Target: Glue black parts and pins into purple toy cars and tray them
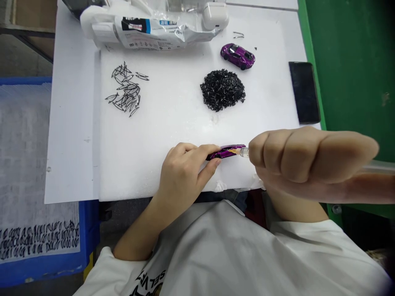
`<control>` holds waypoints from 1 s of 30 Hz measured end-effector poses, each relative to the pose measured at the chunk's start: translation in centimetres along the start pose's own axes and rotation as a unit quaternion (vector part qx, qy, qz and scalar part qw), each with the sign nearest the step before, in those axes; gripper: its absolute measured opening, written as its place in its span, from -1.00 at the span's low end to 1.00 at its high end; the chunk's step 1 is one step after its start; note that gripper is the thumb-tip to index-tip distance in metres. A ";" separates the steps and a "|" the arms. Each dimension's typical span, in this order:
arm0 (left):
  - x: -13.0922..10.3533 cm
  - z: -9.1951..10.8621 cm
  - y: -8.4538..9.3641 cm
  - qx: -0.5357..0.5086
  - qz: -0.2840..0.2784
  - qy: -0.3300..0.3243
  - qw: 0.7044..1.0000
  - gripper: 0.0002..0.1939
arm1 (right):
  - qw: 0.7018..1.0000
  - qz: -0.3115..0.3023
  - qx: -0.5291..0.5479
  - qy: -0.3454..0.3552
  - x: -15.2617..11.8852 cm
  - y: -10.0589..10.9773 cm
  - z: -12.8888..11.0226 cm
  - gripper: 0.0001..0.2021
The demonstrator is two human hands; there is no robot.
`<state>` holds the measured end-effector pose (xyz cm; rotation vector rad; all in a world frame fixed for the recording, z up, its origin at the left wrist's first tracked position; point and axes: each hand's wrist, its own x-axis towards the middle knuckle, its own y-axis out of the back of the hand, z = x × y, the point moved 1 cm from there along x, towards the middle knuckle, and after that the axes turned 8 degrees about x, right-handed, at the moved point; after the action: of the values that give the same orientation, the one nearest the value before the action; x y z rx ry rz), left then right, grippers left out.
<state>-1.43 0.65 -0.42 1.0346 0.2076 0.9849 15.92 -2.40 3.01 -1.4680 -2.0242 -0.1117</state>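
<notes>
A purple toy car [226, 151] lies near the front edge of the white foam board, pinched between the thumb and fingers of my left hand [185, 168]. My right hand [304, 156] is wrapped round a syringe [243, 152], most of whose barrel the fingers hide. Its yellowish needle tip points left and meets the car's upper side; whether it touches cannot be made out. Behind them is a pile of small black pieces [222, 90]. Another purple toy car [238, 56] stands behind that pile. Thin black looped parts [126, 91] are scattered at the left.
Along the back lie a silver-white pouch [166, 35] and a white earphone case [215, 16]. A black phone [305, 93] is at the right edge. A blue crate [89, 230] at the left holds a sheet with rows of black parts.
</notes>
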 end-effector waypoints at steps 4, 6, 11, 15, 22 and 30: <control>0.0 0.0 0.1 0.000 0.000 -0.001 1.000 -0.79 | 1.000 -0.002 -0.001 0.000 0.1 0.0 0.1 -0.55; 0.0 0.0 0.1 -0.001 -0.002 0.000 1.000 -0.80 | 1.000 0.002 0.001 -0.002 0.2 -0.1 0.1 -0.55; 0.0 0.1 0.0 0.003 -0.005 0.004 1.000 -0.79 | 1.000 0.014 0.004 -0.005 0.1 -0.1 0.2 -0.55; 0.0 0.0 0.0 0.002 -0.004 -0.003 1.000 -0.79 | 1.000 0.022 0.010 -0.005 -0.1 -0.1 0.1 -0.55; 0.0 0.0 0.1 -0.001 -0.009 0.001 1.000 -0.79 | 0.999 0.039 -0.001 0.005 -0.2 0.1 0.0 -0.54; 0.0 0.0 0.1 0.002 -0.008 0.005 1.000 -0.79 | 0.999 0.032 -0.020 0.007 -0.9 -0.1 -0.8 -0.58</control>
<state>-1.47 0.65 -0.33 1.0307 0.2262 0.9760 16.34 -3.46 3.21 -1.5505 -1.9720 -0.1369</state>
